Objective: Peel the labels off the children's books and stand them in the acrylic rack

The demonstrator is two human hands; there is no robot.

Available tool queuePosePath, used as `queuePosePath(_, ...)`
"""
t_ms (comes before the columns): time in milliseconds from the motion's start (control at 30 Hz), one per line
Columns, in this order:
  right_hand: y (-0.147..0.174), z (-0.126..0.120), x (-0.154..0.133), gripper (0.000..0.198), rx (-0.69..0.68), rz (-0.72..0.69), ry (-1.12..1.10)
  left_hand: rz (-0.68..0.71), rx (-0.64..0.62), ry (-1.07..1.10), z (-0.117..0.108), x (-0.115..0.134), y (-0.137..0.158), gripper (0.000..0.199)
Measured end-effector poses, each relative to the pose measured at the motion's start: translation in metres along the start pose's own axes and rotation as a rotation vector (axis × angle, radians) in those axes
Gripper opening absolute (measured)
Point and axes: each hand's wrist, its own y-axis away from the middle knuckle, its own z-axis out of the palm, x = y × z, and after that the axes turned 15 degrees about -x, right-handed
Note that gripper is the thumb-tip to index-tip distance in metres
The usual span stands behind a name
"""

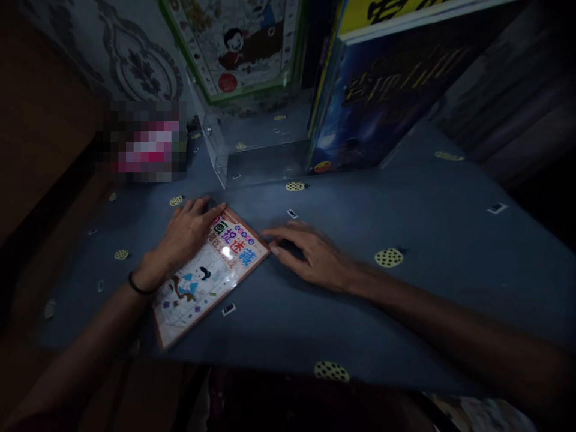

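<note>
A thin, glossy picture book (189, 294) lies tilted on the table, its cover showing coloured Chinese characters and a cartoon figure in blue. My left hand (186, 228), with a dark band at the wrist, rests over the book's upper left side. Its fingers are stretched out and the thumb reaches along the top. At the book's right corner is my right hand (310, 255), slightly blurred. Its thumb and index finger are apart, with the tips at or touching that corner. The other right fingers are partly hidden behind the index finger.
A clear acrylic stand (265, 162) stands behind the book. It holds a green-edged picture book (252, 54) on the left and several upright books, with a dark blue one (373, 96) in front. A pixelated pink item (150, 144) sits at left. Pineapple prints mark the blue tablecloth (342, 210).
</note>
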Motion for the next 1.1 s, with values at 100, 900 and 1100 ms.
queuePosePath(100, 0.001, 0.002, -0.003, 0.032, -0.018, -0.027, -0.060, 0.000, 0.039, -0.014, -0.001, 0.008, -0.003, 0.050)
queuePosePath(900, 0.002, -0.003, 0.000, 0.032, -0.050, -0.014, -0.227, 0.290, 0.246, 0.016, 0.003, 0.098, 0.044, 0.024)
queuePosePath(1100, 0.002, 0.000, 0.003, 0.030, -0.055, -0.027, -0.224, 0.277, 0.325, -0.053, 0.005, 0.109, 0.048, 0.015)
